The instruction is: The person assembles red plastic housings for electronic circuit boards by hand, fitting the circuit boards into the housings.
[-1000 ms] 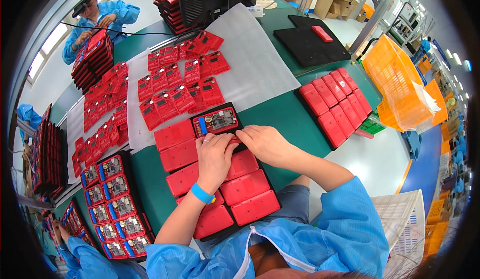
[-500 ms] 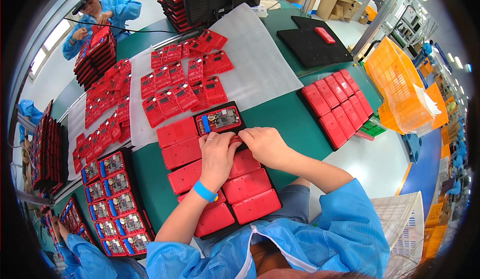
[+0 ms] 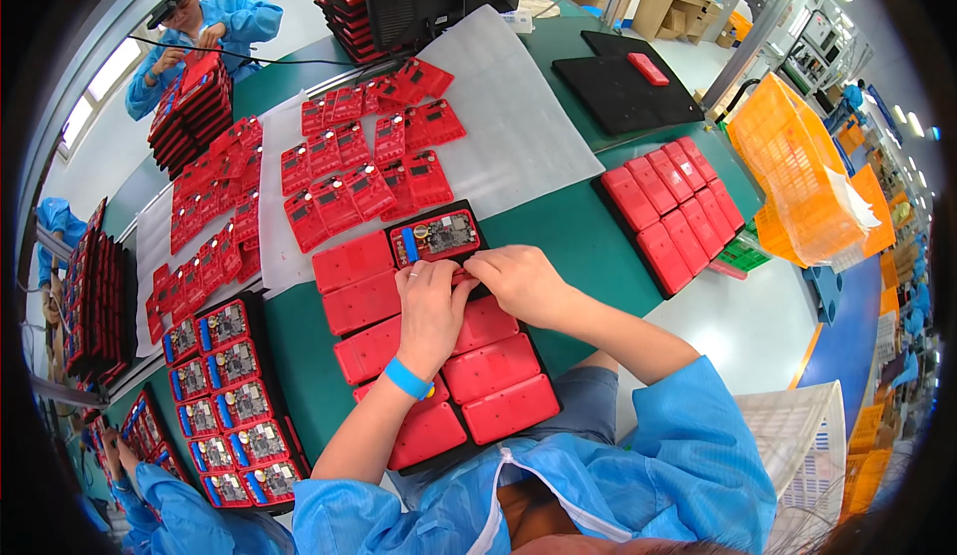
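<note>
A black tray (image 3: 469, 218) in front of me holds several red plastic cases (image 3: 356, 303) in two columns. At its far right, an uncovered case (image 3: 449, 235) shows a circuit board and a blue cylindrical part. Just nearer than that one, my left hand (image 3: 429, 308), with a blue wristband, and my right hand (image 3: 515, 281) meet. Both are closed, fingertips pinching the edges of one red case (image 3: 462, 276). My fingers and palms cover most of that case, so its seam cannot be seen.
Red panels (image 3: 339, 196) lie on white paper (image 3: 518, 117) beyond the tray. To the left, another tray (image 3: 244, 396) holds open cases with boards; at right is a tray of closed red cases (image 3: 678, 211). Orange crates (image 3: 788, 156) stand farther right. A co-worker (image 3: 199, 37) handles a stack at far left.
Both my hands have shifted slightly away from me and still grip the red case. At far left, the co-worker's hands have moved a little over the stack.
</note>
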Tool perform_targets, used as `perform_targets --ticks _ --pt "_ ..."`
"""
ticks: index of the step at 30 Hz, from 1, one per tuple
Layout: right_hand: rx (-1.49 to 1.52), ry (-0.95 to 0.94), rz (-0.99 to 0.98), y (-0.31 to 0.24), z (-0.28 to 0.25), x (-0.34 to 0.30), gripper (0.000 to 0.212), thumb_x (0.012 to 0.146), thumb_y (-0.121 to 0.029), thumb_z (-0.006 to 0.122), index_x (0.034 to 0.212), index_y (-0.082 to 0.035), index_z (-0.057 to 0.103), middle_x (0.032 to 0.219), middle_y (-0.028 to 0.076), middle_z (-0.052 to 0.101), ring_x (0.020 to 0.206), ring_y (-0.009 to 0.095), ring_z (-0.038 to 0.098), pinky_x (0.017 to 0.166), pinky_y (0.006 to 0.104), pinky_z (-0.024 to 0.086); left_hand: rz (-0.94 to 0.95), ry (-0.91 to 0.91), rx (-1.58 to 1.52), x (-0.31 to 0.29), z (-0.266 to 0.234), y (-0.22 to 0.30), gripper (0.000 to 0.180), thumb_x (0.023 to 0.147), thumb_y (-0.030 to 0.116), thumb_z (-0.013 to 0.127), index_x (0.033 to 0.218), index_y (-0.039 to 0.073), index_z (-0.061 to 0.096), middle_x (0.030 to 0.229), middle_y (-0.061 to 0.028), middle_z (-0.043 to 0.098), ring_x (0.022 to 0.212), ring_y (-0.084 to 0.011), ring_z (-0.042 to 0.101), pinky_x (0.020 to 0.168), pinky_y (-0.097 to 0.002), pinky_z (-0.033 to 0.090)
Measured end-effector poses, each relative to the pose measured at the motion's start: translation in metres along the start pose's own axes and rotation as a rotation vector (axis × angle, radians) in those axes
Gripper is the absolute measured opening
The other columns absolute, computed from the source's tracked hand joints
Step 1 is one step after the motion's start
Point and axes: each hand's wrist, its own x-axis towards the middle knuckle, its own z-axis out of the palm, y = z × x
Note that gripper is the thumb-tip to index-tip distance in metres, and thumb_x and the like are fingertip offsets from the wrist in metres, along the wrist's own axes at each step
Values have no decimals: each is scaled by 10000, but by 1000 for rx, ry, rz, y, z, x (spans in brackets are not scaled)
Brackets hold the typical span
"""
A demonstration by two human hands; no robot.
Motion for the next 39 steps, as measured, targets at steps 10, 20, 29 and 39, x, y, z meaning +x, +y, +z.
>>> perform_targets --ticks 10,20,29,39 --pt "-45 -53 76 -15 11 9 133 810 -90 620 928 -29 621 838 120 686 798 296 706 712 408 556 -14 14 -13 0 0 -1 202 824 53 724 1008 17 650 907 -159 646 910 -352 591 869 -464 421" --pt "-103 -12 -3 -13 5 5 184 809 -102 625 956 7 607 842 130 667 789 290 701 714 399 562 -9 -20 -65 2 -4 -8 213 799 55 748 986 13 655 890 -164 642 888 -358 589 846 -463 445" --pt "-3 165 265 -3 -49 12 280 840 -10 616 1114 -15 672 862 164 697 783 370 693 668 453 562 -42 27 -51 1 -6 -11 275 811 204 824 953 5 697 911 -146 693 891 -341 618 831 -450 470" --pt "-44 150 479 75 -9 -66 234 928 -23 621 1143 0 709 1104 179 655 1023 358 615 872 432 534 -55 -93 -53 -9 -7 -7 279 822 176 807 1065 61 732 1165 -107 732 1153 -318 602 1020 -482 412"
